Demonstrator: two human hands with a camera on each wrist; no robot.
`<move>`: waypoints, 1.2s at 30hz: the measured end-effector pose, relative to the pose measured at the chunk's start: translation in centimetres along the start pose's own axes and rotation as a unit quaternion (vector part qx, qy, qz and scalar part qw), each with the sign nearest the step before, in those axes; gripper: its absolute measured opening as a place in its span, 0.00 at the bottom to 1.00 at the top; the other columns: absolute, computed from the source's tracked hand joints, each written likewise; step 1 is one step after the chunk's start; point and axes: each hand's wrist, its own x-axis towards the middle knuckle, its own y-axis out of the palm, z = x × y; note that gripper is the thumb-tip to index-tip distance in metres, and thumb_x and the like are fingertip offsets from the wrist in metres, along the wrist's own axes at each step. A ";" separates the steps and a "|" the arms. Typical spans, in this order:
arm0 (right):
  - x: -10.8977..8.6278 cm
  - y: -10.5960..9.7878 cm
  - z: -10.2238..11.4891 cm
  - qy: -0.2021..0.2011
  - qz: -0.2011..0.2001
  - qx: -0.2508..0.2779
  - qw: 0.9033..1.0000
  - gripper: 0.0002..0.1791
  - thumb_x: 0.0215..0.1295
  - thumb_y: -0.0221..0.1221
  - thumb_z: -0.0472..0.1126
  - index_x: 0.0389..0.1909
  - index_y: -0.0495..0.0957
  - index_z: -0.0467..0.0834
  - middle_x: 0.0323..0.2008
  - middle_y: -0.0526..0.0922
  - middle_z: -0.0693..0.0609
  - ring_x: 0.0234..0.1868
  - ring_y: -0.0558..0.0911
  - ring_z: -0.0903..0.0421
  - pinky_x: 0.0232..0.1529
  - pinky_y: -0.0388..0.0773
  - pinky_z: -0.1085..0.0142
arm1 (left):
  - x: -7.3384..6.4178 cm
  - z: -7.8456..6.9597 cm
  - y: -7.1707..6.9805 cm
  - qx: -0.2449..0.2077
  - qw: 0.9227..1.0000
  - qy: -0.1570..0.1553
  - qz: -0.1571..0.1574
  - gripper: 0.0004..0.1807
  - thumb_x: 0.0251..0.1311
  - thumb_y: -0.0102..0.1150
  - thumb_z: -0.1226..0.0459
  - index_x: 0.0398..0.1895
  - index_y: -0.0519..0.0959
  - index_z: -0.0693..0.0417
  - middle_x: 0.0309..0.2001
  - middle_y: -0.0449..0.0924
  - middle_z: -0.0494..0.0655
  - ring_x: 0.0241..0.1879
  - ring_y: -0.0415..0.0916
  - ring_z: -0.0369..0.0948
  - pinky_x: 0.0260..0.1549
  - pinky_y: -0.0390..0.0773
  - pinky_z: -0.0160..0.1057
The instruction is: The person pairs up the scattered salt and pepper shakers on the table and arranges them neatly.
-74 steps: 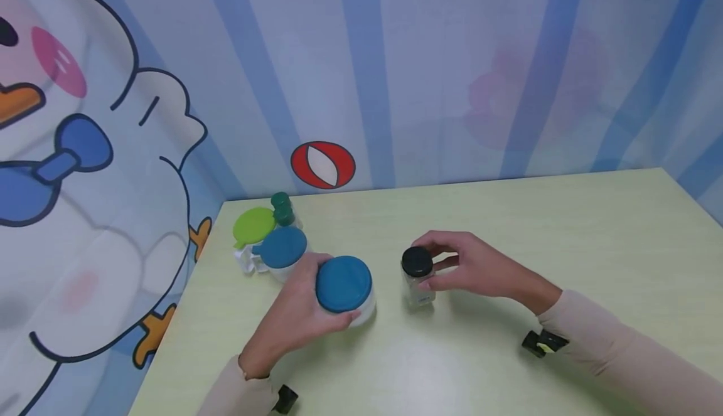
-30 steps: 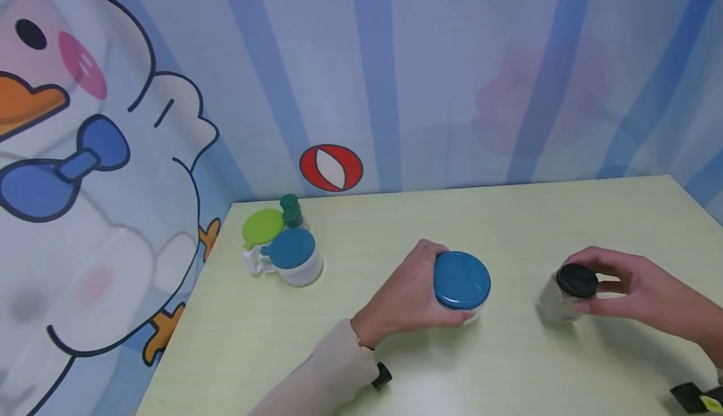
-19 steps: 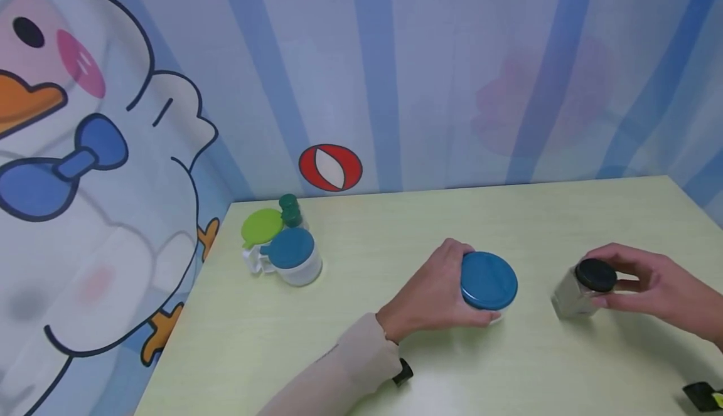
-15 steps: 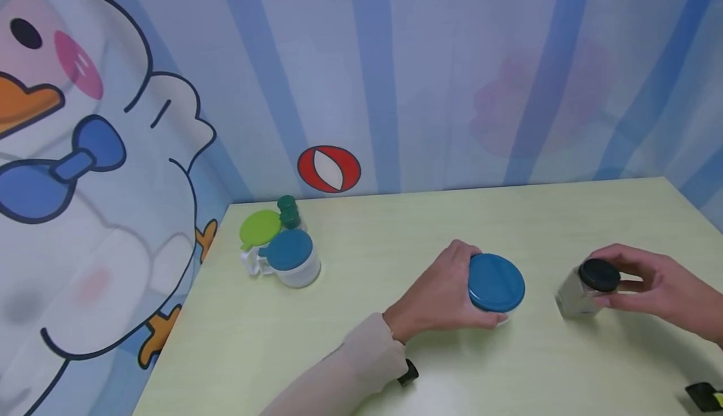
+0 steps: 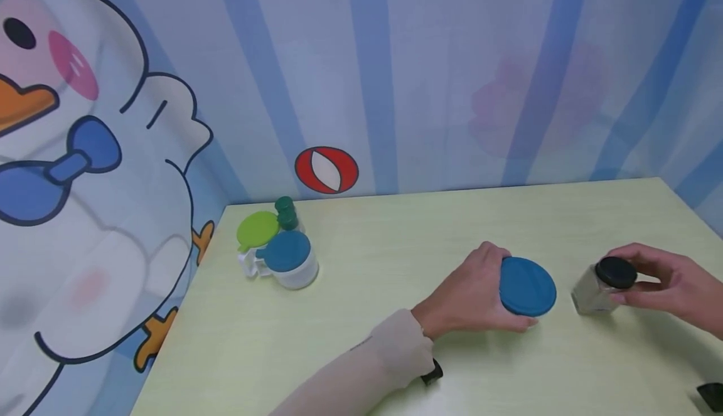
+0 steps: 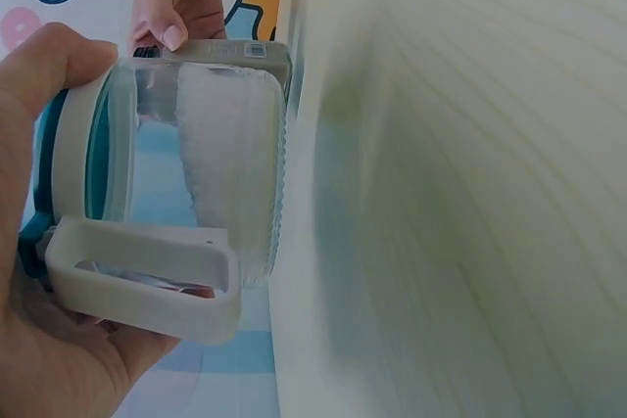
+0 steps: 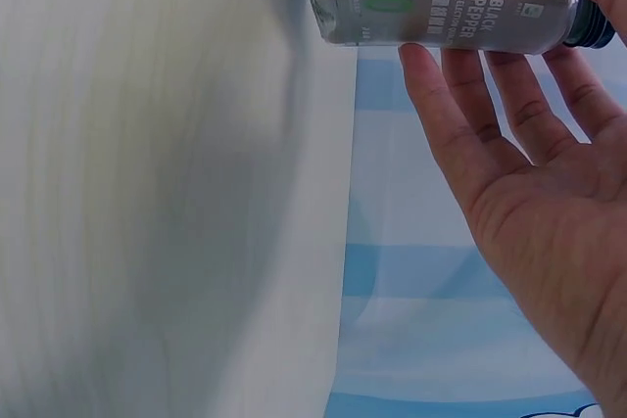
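The left grip [image 5: 473, 293] is curled round the jar [image 6: 235, 163]; the right grip [image 5: 674, 281] pinches the pepper bottle [image 5: 593, 292], near it, at the worktop's [image 5: 395, 234] right part. Both seem stiff, perhaps slippery; the jar, probably heavier, is best held under its lid [image 5: 528, 287].

Only a narrow gap lay between the jar [image 5: 528, 287] in the left hand [image 5: 471, 293] and the pepper [image 5: 594, 292] in the right hand [image 5: 669, 284]. Behind both, the table [image 5: 390, 256] ran open to the wall [image 5: 420, 90], which blocked farther reach. A wide bare stretch led left to the blue pot [image 5: 289, 253]; this, the green pot [image 5: 258, 229] and the green caps [image 5: 287, 215] crowded the back left corner. The left sleeve [image 5: 369, 366] lay across the near side.
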 end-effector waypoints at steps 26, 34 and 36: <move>-1.0 -0.1 -4.7 0.033 0.017 -0.005 0.999 0.31 0.64 0.68 0.46 0.66 0.69 0.52 0.59 0.74 0.59 0.54 0.75 0.75 0.46 0.85 0.61 | 3.1 -2.1 2.4 0.036 0.999 -0.001 0.026 0.50 0.48 0.69 0.33 0.69 0.65 0.49 0.59 0.68 0.37 0.54 0.67 0.30 0.53 0.74 0.24; -1.2 -0.4 -4.4 0.029 0.041 0.011 0.999 0.32 0.66 0.67 0.45 0.68 0.67 0.48 0.60 0.72 0.60 0.55 0.74 0.76 0.46 0.85 0.60 | 3.4 -2.4 2.9 0.033 0.999 -0.009 0.034 0.50 0.47 0.69 0.32 0.68 0.66 0.48 0.59 0.69 0.36 0.53 0.68 0.30 0.52 0.74 0.24; -1.1 -0.6 -4.5 0.041 0.044 0.015 0.998 0.32 0.65 0.67 0.48 0.68 0.68 0.51 0.60 0.72 0.60 0.55 0.74 0.76 0.46 0.85 0.61 | 3.6 -2.5 3.0 0.036 0.999 -0.010 0.034 0.50 0.47 0.68 0.32 0.68 0.66 0.48 0.59 0.69 0.36 0.53 0.68 0.29 0.52 0.74 0.24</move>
